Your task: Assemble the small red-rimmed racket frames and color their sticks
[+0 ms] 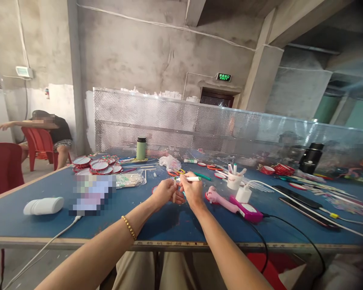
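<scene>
My right hand point(191, 189) is closed around a white marker pen point(194, 179) with a green end, held nearly level and pointing left. My left hand point(163, 191) is closed on a small flat wooden stick point(174, 196), which stands roughly upright between the fingers. Both hands meet over the blue table point(115, 227), with the pen's front end close to the upper part of the stick. Green shows near the stick's top; whether it is ink or the pen's tip I cannot tell. A gold bead bracelet circles my left wrist.
Left lie a white bottle point(44, 206), a blurred-out phone, a bag of wooden sticks point(130, 179) and stacked red-rimmed discs point(99, 165). Right are a pink hot-glue gun point(222, 199), a cup of markers point(235, 180), a white charger point(243, 194) and cables. A perforated metal screen point(169, 125) stands behind.
</scene>
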A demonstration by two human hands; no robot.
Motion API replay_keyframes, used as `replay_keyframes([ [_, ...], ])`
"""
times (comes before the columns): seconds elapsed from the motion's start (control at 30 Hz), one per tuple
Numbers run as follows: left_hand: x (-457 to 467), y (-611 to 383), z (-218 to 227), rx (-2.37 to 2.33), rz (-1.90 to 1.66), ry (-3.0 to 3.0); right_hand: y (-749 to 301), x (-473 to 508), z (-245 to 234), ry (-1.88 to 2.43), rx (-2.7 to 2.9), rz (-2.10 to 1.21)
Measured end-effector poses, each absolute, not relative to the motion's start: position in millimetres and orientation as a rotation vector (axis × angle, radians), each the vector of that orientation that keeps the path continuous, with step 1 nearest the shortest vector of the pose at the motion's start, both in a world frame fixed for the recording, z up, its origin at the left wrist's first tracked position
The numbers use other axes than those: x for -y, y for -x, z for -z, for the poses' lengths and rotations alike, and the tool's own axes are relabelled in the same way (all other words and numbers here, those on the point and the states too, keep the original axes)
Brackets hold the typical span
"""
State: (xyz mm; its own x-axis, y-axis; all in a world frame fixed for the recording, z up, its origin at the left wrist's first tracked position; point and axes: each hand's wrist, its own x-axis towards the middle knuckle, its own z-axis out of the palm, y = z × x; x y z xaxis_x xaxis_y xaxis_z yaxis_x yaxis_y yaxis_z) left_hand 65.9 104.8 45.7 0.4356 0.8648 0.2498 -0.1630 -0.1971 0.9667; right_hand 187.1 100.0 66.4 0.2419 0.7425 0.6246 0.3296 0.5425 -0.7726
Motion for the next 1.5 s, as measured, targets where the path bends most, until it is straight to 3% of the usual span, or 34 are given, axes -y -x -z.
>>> replay_keyframes([
  [1.5, -100.9, -65.5, -48.5, -0.682, -1.035, -1.442, -190.7, -105.5, -60.2, 1.003, 1.358, -0.363],
])
